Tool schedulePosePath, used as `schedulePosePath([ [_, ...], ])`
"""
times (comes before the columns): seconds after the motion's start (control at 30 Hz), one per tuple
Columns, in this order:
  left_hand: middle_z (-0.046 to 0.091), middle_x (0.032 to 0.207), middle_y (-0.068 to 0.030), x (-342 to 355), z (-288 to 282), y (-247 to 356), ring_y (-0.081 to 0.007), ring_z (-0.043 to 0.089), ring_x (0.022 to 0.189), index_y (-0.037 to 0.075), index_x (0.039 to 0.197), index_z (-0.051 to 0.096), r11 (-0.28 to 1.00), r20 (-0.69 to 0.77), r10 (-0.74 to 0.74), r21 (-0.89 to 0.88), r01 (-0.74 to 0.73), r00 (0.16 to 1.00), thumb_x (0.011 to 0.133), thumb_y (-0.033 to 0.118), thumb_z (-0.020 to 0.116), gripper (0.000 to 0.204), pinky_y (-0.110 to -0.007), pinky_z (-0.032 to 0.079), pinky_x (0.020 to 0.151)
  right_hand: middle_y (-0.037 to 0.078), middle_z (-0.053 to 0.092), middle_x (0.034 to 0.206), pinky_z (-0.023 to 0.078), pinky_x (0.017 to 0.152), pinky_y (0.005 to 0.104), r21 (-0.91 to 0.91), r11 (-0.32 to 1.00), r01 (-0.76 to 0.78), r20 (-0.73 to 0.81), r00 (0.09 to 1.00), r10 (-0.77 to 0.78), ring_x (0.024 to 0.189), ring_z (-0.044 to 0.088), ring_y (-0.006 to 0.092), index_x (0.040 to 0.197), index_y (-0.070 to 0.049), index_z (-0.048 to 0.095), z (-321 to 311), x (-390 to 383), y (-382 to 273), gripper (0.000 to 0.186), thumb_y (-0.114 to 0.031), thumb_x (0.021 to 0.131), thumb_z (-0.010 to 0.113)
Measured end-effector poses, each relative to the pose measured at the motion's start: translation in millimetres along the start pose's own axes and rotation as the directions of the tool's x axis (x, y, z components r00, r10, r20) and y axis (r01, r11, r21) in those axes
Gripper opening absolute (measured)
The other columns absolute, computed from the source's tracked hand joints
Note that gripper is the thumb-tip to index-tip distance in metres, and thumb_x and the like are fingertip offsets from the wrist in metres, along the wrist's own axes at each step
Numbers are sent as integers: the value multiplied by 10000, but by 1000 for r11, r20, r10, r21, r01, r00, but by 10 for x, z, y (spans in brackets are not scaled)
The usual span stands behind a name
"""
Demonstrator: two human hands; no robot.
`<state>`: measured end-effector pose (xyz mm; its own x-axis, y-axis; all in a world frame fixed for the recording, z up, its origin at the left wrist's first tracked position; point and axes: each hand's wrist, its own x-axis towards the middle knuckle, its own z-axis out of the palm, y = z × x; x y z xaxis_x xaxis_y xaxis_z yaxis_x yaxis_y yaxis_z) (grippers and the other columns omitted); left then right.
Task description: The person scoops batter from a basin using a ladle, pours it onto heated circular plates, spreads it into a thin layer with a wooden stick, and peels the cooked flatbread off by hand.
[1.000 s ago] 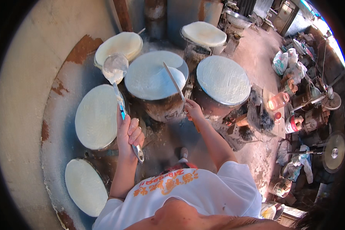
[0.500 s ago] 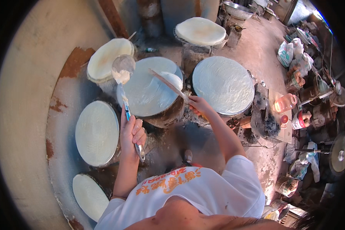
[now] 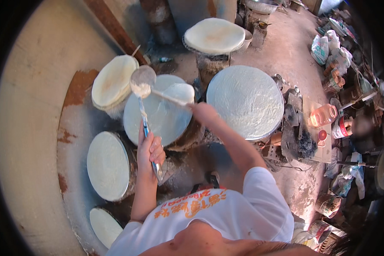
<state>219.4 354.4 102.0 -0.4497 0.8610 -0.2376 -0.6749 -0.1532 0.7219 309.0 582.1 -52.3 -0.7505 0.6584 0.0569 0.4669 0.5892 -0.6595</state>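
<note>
My left hand (image 3: 152, 149) is closed around the handle of a metal ladle (image 3: 143, 76). Its bowl points up and away, with pale batter clinging to the lip and handle. In my right hand (image 3: 204, 113) is a flat wooden stick (image 3: 168, 97), its tip at the ladle's bowl; whether they touch I cannot tell. Both are above a round griddle (image 3: 158, 121) coated in pale batter, where a thick lump of batter (image 3: 180, 92) sits beside the stick. To the right, another griddle (image 3: 245, 102) carries a thin, wrinkled white sheet.
At the left are two more coated griddles (image 3: 109, 166) (image 3: 104, 228). Stacks of round flatbreads stand at the far left (image 3: 113, 81) and far middle (image 3: 214, 36). A pink jar (image 3: 323, 115), a dark brush (image 3: 307, 145) and plastic bags (image 3: 320, 50) lie to the right.
The stick and my right hand have moved left, bringing the stick's tip to the ladle's bowl. My left hand still grips the ladle. The view has shifted slightly.
</note>
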Motion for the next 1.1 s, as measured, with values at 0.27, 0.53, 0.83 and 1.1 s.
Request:
schedulePosePath([
  [0.27, 342, 623, 39, 342, -44, 221, -14, 284, 373, 307, 1452, 240, 996, 76, -84, -11, 85, 994, 1006, 150, 378, 493, -166, 280, 301, 223, 627, 809, 485, 640, 481, 127, 841, -526, 174, 846, 503, 739, 633, 379, 1144, -161, 549, -299, -535, -98, 260, -193, 932, 402],
  [0.53, 384, 587, 10, 716, -415, 462, -84, 384, 390, 80, 687, 378, 537, 372, -326, -683, 494, 869, 1013, 311, 349, 401, -237, 353, 367, 227, 619, 726, 471, 630, 529, -88, 946, -313, -120, 946, 301, 728, 621, 408, 1050, -99, 524, -222, -890, 220, 193, -173, 916, 408],
  [0.83, 361, 555, 39, 655, -671, 633, -57, 368, 389, 95, 690, 371, 485, 202, -419, -774, 407, 885, 987, 222, 452, 333, -212, 346, 374, 233, 631, 951, 465, 761, 476, 0, 962, -273, -19, 962, 272, 913, 605, 399, 1156, -123, 580, -239, -475, 105, 294, -252, 948, 418],
  [1.1, 340, 527, 52, 838, -832, 680, -42, 372, 395, 111, 681, 364, 577, 180, -380, -720, 385, 907, 974, 188, 481, 325, -187, 340, 370, 199, 645, 948, 467, 765, 471, -19, 999, 43, 108, 993, -40, 902, 601, 395, 1120, -108, 599, -84, -289, -271, 267, -203, 908, 468],
])
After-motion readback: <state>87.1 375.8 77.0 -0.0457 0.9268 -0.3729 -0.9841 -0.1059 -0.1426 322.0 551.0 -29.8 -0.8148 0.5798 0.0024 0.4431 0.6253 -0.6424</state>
